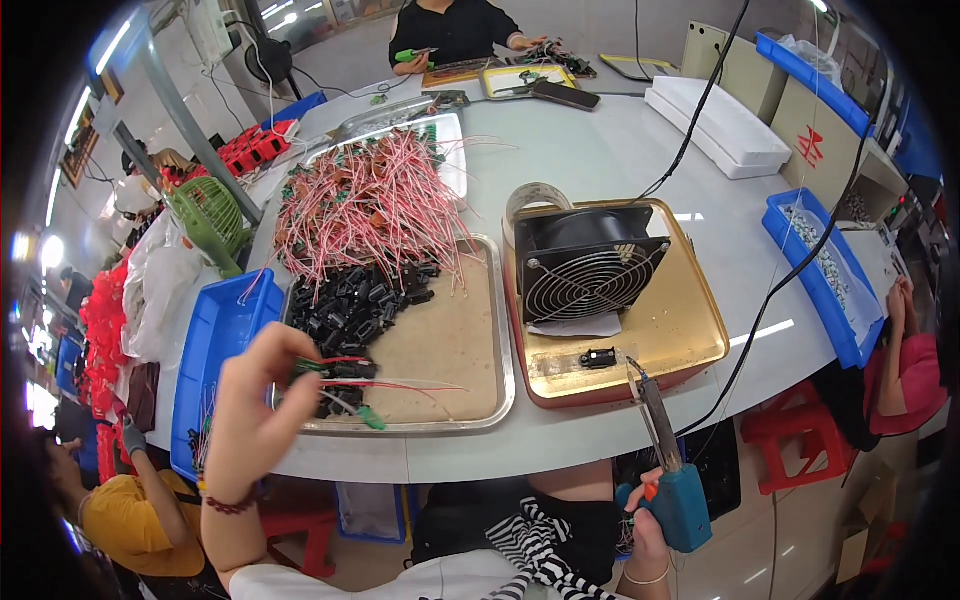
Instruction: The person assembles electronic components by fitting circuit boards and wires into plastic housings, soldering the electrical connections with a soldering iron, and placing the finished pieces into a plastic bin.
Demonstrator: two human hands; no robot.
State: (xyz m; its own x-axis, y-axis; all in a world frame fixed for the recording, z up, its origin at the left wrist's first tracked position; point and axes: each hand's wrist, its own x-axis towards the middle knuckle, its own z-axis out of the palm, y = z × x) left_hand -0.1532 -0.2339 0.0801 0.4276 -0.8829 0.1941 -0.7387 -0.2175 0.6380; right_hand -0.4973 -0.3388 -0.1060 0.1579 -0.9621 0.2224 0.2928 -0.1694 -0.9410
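My left hand (265, 400) is over the near left corner of a metal tray (505, 340), thumb and forefinger closed on a small wired part (335, 372) with red and white leads. A small green piece (371, 418) hangs by its wires just below. Black plastic housings (350, 310) are heaped in the tray beyond my fingers. My right hand (650, 535) grips a blue soldering gun (684, 500), pointing up and away from me. Its tip is close to a single black housing (598, 358) lying on a gold tin tray (680, 350); contact cannot be made out.
Behind the housings lies a big pile of red-and-white wired parts (370, 200). A black fan (590, 265) stands on the gold tray. Blue bins (225, 320) flank the table at both sides. A black cable (770, 300) arcs at right. Other people sit around the table.
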